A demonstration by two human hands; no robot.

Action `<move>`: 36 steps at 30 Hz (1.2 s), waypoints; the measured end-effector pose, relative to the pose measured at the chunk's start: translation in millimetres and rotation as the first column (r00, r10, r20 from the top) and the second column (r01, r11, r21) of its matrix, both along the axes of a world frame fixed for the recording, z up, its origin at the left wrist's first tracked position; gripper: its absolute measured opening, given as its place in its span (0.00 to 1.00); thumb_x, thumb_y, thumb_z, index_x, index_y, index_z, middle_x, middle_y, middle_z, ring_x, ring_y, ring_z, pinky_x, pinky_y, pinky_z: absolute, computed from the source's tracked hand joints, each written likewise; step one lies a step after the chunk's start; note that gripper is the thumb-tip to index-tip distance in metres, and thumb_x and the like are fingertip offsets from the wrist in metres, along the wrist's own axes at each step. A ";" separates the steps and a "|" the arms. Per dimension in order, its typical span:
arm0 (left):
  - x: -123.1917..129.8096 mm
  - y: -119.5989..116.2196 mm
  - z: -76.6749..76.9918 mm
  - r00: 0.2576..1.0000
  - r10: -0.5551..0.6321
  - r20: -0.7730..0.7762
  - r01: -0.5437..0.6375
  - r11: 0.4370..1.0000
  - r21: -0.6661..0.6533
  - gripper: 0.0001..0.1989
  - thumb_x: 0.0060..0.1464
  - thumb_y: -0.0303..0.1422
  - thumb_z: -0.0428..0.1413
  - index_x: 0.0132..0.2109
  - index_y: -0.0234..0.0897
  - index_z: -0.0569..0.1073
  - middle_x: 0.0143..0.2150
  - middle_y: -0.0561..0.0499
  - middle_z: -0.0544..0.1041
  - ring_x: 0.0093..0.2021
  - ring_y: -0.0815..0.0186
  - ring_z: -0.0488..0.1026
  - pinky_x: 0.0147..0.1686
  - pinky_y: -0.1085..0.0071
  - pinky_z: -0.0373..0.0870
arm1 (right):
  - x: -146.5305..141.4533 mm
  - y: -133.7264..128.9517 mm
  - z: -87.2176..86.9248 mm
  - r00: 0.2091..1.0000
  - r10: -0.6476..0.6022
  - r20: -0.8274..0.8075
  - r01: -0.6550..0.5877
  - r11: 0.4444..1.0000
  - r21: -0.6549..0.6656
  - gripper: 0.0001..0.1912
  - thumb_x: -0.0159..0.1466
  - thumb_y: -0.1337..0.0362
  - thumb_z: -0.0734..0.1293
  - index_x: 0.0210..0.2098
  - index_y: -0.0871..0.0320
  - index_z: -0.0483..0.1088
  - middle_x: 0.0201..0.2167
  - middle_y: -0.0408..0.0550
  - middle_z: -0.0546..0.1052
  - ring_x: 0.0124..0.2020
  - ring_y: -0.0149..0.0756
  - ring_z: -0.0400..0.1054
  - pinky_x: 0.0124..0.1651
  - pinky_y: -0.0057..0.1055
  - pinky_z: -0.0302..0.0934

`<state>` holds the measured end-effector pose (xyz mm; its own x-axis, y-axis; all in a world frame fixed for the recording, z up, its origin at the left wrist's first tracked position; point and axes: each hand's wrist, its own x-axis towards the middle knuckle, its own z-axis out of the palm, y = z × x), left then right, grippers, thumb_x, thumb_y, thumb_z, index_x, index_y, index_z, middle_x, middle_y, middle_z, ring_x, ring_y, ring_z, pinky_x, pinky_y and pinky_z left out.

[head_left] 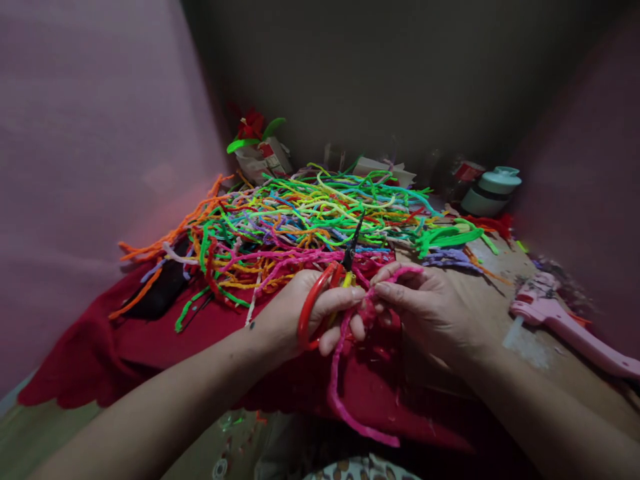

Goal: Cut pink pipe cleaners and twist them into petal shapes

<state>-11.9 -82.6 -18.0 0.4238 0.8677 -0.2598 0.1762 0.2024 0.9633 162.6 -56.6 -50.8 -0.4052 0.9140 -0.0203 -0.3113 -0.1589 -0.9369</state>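
Red-handled scissors (311, 308) hang on my left hand (325, 310), their dark blades pointing up and away. That hand also pinches a pink fuzzy stem (341, 383), whose long end curves down in front of the red cloth. My right hand (410, 297) holds the same pink stem close by, between thumb and fingers, with a short end sticking out to the right. The two hands almost meet, and a small pink twisted part shows between them. Something yellow lies by the scissors' pivot. Behind the hands spreads a large pile of coloured fuzzy stems (320, 207).
A red cloth (100, 340) covers the table's front left. On brown board (480, 307) at the right lies a pink glue gun (575, 330). Behind are a pale green jar (493, 192) and a red flower (251, 125). A dark object (160, 290) sits left.
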 end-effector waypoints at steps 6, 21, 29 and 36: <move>6.5 -6.8 3.2 0.995 0.087 -0.042 -0.085 0.995 0.045 0.13 0.53 0.33 0.52 0.23 0.31 0.69 0.11 0.57 0.63 0.11 0.77 0.57 0.12 0.81 0.50 | -2.3 -3.4 0.5 1.000 0.002 -0.014 -0.002 1.000 0.004 0.05 0.53 0.65 0.71 0.27 0.60 0.71 0.20 0.41 0.70 0.20 0.26 0.62 0.23 0.25 0.57; 6.8 -5.4 -2.6 0.984 0.171 -0.057 -0.166 0.983 0.079 0.10 0.50 0.32 0.55 0.24 0.33 0.65 0.15 0.59 0.66 0.12 0.79 0.57 0.12 0.82 0.51 | -6.5 -2.1 1.5 0.981 -0.172 -0.089 0.175 0.984 0.022 0.05 0.55 0.65 0.69 0.28 0.58 0.69 0.24 0.43 0.74 0.23 0.27 0.67 0.25 0.24 0.62; -6.9 1.9 -3.0 0.996 0.032 -0.079 -0.034 0.999 -0.027 0.14 0.49 0.35 0.56 0.21 0.31 0.68 0.10 0.57 0.62 0.10 0.78 0.55 0.11 0.81 0.47 | -2.9 9.1 2.6 0.960 -0.220 -0.176 0.210 0.975 -0.076 0.04 0.55 0.66 0.69 0.29 0.59 0.70 0.23 0.43 0.75 0.19 0.26 0.66 0.20 0.21 0.61; -17.3 -1.4 -5.6 0.993 -0.038 -0.109 0.036 0.999 -0.025 0.15 0.53 0.34 0.52 0.21 0.30 0.69 0.11 0.56 0.63 0.10 0.79 0.53 0.12 0.80 0.46 | 7.7 17.4 9.3 0.950 -0.283 -0.131 0.275 0.958 -0.079 0.06 0.56 0.62 0.67 0.29 0.59 0.69 0.19 0.41 0.73 0.15 0.24 0.62 0.15 0.20 0.53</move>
